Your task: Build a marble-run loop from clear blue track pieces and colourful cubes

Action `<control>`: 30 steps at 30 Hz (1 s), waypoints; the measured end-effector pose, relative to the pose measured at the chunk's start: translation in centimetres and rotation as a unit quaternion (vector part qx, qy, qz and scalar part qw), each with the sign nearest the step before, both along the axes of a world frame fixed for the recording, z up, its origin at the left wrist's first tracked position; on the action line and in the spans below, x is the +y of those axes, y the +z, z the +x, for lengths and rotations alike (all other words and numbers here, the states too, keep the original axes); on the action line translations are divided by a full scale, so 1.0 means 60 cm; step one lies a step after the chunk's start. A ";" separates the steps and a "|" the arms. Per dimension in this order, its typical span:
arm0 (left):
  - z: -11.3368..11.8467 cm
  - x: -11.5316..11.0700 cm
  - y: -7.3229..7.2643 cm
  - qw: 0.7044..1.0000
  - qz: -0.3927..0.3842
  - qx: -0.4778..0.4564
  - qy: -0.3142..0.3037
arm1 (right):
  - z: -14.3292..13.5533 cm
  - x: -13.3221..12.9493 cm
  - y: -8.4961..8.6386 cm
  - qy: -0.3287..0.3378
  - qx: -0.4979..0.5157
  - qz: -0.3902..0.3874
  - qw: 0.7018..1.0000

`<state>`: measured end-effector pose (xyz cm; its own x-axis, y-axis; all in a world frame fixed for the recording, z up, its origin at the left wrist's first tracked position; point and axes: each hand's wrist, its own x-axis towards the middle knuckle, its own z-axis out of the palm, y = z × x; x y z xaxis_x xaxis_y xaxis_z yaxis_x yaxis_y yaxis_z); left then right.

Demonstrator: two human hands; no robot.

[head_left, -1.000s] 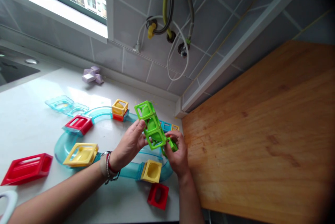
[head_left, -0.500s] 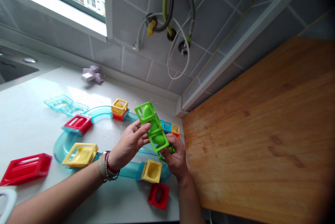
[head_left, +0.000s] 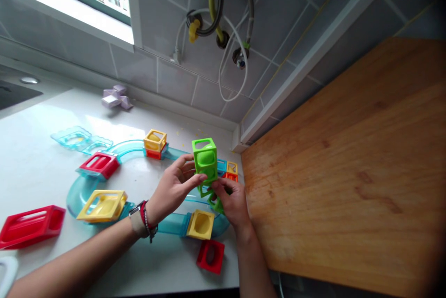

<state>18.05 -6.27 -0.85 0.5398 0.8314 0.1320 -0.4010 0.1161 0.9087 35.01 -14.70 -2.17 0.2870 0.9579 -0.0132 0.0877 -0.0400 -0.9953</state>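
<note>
My left hand (head_left: 177,184) is closed round a green hollow toy block (head_left: 205,158), its thumb across the front face. The block stands nearly upright above the counter. My right hand (head_left: 232,200) grips a lower green piece (head_left: 216,201) at the block's bottom end; I cannot tell whether the two pieces are joined. Under and around my hands lies a translucent blue toy track (head_left: 174,224) in a loop. On it sit a yellow block (head_left: 201,224), a longer yellow block (head_left: 104,206), a red block (head_left: 101,164) and a small yellow block (head_left: 155,140) over a red one.
A long red block (head_left: 31,227) lies at the left and a red cube (head_left: 210,256) near the front edge. A purple faceted object (head_left: 116,97) stands by the tiled wall. A large wooden board (head_left: 341,163) rises at the right. Hoses and a white cable (head_left: 245,75) hang above.
The green block has turned from a leftward lean to nearly upright, and its lower part now bends away toward my right hand. The whole view has shifted slightly.
</note>
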 end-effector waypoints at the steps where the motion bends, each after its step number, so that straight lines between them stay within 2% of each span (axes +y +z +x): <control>1: 0.000 0.003 0.000 1.000 -0.018 0.001 0.010 | 0.000 -0.001 0.001 0.005 -0.001 0.008 1.000; 6: 0.002 0.015 0.001 0.989 -0.142 -0.043 0.026 | -0.004 -0.006 0.007 0.023 -0.019 0.060 0.998; 8: 0.002 0.016 0.002 0.984 -0.166 -0.056 0.025 | -0.006 -0.006 0.004 0.019 -0.005 0.062 0.998; 12: 0.002 0.013 0.005 0.987 -0.155 -0.044 0.029 | -0.008 -0.002 -0.003 0.014 0.033 0.057 0.998; 18: 0.003 0.009 0.006 0.986 -0.159 -0.032 0.028 | -0.007 -0.004 0.001 0.014 0.002 0.078 0.997; 21: 0.003 0.010 0.004 0.989 -0.142 -0.033 0.024 | -0.007 -0.005 0.006 0.016 0.002 0.086 0.996; 24: 0.001 0.008 0.003 0.996 -0.086 -0.026 0.017 | -0.010 -0.003 0.006 0.016 0.022 0.067 0.997; 28: 0.002 -0.002 0.001 1.000 -0.002 -0.007 -0.003 | -0.014 0.001 0.000 -0.011 0.049 0.021 0.999; 30: 0.003 -0.007 0.001 1.000 0.017 -0.003 -0.007 | -0.015 0.002 -0.002 -0.031 0.052 0.010 0.998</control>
